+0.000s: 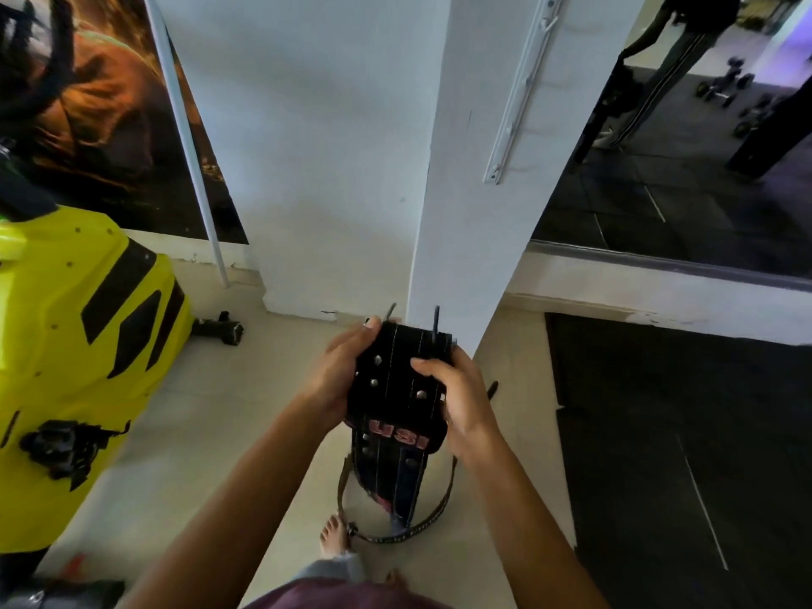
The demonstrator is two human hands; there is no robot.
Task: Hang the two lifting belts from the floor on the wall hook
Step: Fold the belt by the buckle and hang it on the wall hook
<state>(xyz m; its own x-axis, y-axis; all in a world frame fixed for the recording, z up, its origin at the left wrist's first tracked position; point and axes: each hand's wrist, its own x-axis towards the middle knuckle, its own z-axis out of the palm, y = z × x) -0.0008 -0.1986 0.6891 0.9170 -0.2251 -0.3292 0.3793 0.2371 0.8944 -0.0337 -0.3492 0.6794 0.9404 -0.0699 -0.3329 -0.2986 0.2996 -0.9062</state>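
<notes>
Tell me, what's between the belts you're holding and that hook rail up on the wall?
Only bare white pillar. In the head view nothing sits between the belts, held in both hands, and the hook rail.

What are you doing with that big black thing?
A person is holding the wide, black leather lifting belts with metal studs, gripped on either side by the left hand and the right hand. The rest hangs down toward the pale floor, near a bare foot. The white hook rail on the white pillar ahead has nothing hanging on it yet.
</notes>
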